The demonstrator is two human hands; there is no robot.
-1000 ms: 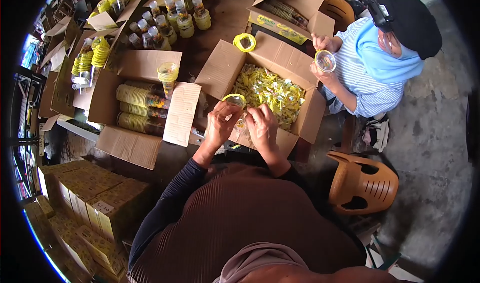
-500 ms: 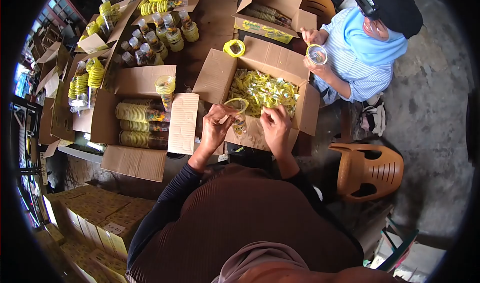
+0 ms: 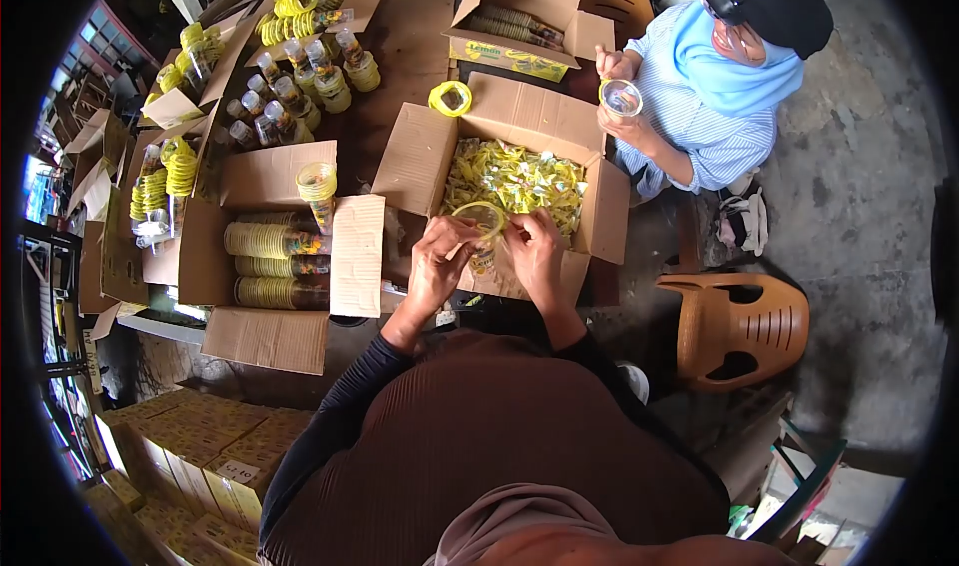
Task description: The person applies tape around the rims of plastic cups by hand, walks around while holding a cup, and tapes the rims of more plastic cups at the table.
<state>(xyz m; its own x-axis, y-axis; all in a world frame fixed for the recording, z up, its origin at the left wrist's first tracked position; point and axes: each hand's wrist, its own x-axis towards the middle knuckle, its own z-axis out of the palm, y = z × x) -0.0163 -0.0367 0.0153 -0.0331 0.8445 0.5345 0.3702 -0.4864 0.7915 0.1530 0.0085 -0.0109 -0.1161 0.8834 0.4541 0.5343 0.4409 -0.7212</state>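
Note:
A clear printed plastic cup (image 3: 483, 258) with a yellow ring round its rim is held over the near flap of an open carton. My left hand (image 3: 440, 263) pinches the cup's rim from the left. On the right side of the same rim, my right hand (image 3: 536, 256) has its fingers closed at the edge. Just beyond both hands, the carton (image 3: 601, 206) holds a heap of small yellow sachets (image 3: 514, 176). Part of the cup's lower body is hidden by my fingers.
Left stands a carton (image 3: 357, 256) of stacked cups, with a short stack (image 3: 318, 194) upright on it. More cups (image 3: 330, 86) and a yellow ring bundle (image 3: 450, 98) lie farther back. A co-worker (image 3: 689, 96) holds another cup. An orange chair (image 3: 744, 328) stands right.
My right hand has moved left and up from the carton's near side to the cup's rim. The view has shifted slightly. My left hand keeps hold of the cup.

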